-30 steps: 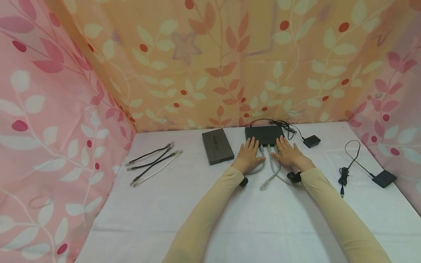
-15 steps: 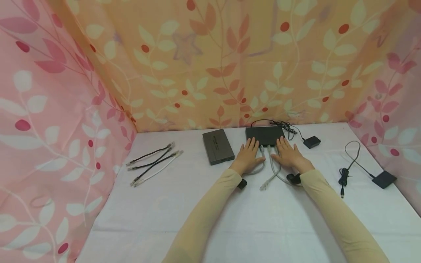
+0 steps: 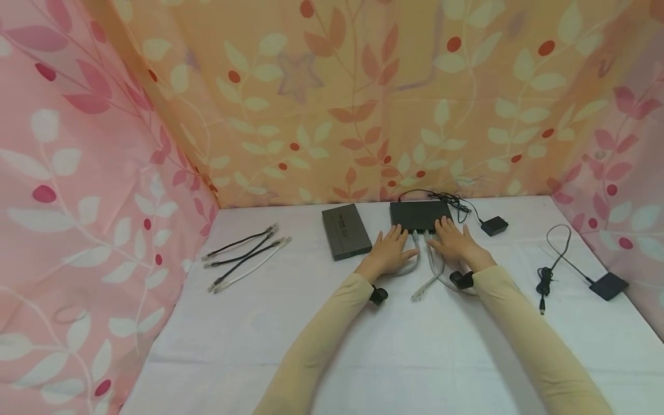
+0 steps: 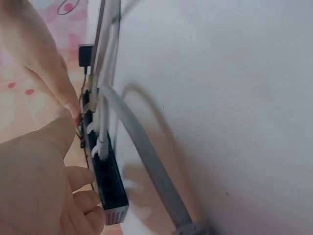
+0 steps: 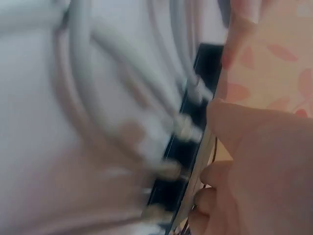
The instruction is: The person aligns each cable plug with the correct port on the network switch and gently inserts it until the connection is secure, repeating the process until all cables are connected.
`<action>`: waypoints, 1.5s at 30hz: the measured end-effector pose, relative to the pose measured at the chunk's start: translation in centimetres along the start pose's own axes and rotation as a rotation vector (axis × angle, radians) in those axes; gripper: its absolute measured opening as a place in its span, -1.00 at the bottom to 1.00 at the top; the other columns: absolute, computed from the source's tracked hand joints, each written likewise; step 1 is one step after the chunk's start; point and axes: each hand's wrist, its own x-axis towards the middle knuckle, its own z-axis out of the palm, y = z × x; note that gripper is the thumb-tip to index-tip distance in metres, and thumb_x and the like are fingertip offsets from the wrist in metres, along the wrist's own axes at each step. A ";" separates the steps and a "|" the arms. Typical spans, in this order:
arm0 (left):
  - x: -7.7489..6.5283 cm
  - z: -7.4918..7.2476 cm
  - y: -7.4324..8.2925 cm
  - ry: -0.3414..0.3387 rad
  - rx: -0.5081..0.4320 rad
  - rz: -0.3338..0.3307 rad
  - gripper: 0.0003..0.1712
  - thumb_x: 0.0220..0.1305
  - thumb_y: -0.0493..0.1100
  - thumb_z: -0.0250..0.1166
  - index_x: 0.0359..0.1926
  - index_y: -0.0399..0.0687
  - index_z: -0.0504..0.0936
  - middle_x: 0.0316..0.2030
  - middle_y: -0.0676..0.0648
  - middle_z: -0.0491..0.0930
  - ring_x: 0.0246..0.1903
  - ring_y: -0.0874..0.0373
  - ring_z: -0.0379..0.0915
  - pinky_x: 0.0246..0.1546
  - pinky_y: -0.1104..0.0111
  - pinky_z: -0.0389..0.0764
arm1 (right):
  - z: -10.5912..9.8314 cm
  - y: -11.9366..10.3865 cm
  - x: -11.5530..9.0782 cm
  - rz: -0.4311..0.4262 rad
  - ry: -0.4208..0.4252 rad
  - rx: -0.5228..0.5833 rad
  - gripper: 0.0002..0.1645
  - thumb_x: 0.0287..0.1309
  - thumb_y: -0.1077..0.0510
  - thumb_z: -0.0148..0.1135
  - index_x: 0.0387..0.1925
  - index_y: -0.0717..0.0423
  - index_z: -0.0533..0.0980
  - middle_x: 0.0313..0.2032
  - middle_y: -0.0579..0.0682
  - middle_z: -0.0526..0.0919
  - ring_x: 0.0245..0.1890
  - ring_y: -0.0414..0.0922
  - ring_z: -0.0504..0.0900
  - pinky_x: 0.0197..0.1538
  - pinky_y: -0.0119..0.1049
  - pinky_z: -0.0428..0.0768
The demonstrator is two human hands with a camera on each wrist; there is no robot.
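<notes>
A black network switch [image 3: 419,214] lies flat near the back of the table, with grey network cables [image 3: 437,276] plugged into its front ports. My left hand [image 3: 386,252] is at its front left corner, fingers extended, fingertips at the edge. My right hand [image 3: 457,245] lies over the front right corner with fingers extended onto the top. In the left wrist view, the switch's port side [image 4: 110,181] shows beside the fingers. Several cable plugs [image 5: 185,128] sit in the ports in the blurred right wrist view. One loose cable plug [image 3: 417,295] lies between my wrists.
A grey network switch [image 3: 346,231] lies left of the black one. Several short cables [image 3: 244,259] lie at the left. A power adapter [image 3: 494,225] with bundled black cord sits at the back right; another adapter [image 3: 609,286] lies near the right edge. Patterned curtains [image 3: 363,104] enclose the table.
My left hand has drawn back slightly toward me and to the left, its fingertips sliding to the switch's front edge. The right hand stays almost still. The head view has shifted slightly.
</notes>
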 end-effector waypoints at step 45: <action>-4.1 -2.2 -16.6 0.046 -0.230 -0.130 -0.16 0.25 0.22 -0.14 0.32 -0.22 -0.16 0.33 -0.20 -0.30 0.32 0.00 -0.41 0.25 0.11 -0.09 | 7.0 -14.9 1.2 -0.206 0.263 0.229 -0.19 0.21 -0.16 -0.13 0.26 0.34 -0.02 0.28 0.26 -0.02 0.29 0.09 -0.01 0.23 0.06 0.02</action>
